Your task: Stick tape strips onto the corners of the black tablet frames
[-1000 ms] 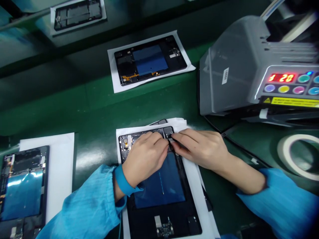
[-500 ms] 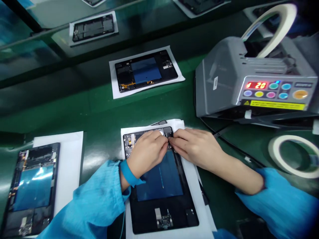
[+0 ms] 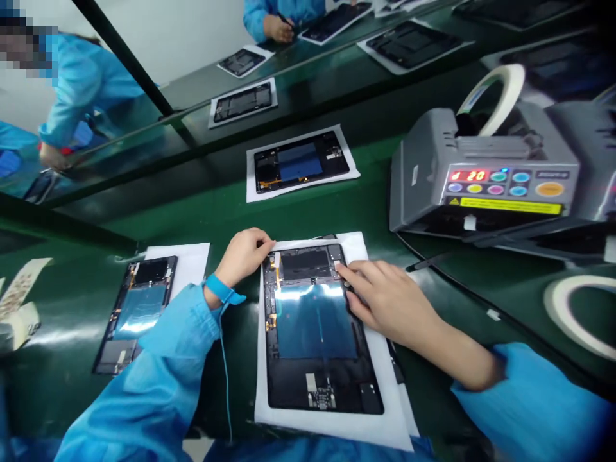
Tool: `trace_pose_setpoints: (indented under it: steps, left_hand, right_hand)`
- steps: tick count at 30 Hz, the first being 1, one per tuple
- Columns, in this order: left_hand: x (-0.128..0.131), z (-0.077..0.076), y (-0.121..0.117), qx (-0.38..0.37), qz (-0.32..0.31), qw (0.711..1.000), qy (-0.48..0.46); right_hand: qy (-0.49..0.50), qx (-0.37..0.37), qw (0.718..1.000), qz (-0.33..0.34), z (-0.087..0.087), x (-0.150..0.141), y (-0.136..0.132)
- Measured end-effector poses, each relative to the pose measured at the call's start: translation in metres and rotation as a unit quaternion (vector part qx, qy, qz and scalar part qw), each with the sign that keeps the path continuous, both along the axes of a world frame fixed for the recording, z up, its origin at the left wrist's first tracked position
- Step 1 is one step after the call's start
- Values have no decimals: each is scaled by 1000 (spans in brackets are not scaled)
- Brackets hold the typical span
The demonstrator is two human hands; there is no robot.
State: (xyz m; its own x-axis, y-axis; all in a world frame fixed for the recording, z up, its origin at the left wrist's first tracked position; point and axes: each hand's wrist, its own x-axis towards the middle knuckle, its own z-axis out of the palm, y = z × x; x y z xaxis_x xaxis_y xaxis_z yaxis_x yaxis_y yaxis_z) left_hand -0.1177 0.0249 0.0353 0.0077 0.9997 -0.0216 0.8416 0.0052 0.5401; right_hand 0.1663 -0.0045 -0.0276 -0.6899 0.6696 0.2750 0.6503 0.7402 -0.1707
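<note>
An opened tablet (image 3: pixel 315 385), its inner parts and blue-filmed battery showing, lies on white paper (image 3: pixel 392 430) in front of me. At its upper left corner is my left hand (image 3: pixel 242 258), fingers closed together; whatever they pinch there is hidden. A blue wrist strap with a thin cord circles that wrist. My right hand (image 3: pixel 385 295) reaches in from the right, holding nothing visible. Its index finger is stretched out and touches a small white piece at the tablet's upper right, while the thumb rests near the right edge.
A grey tape dispenser (image 3: pixel 428 173) with a lit display stands at the right, a tape roll (image 3: pixel 553 308) nearer me. Another opened tablet (image 3: pixel 137 314) lies left, and one (image 3: pixel 303 160) lies behind. Beyond a ledge are more tablets and co-workers in blue sleeves (image 3: pixel 91 83).
My left hand has moved off the tablet's upper middle to its upper left corner. The right hand stays at the upper right, index finger now extended. The view has shifted, showing co-workers.
</note>
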Motion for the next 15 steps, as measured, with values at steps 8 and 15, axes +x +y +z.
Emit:
trace_pose_setpoints:
  steps: [8,15]
  left_hand:
    - [54,9,-71,-119,97,896,-417]
    - [-44,42,-137,-11,243,909,-339]
  right_hand:
    - [43,19,999,-11,-7,-2,-5]
    - [198,125,972,20,13,7,10]
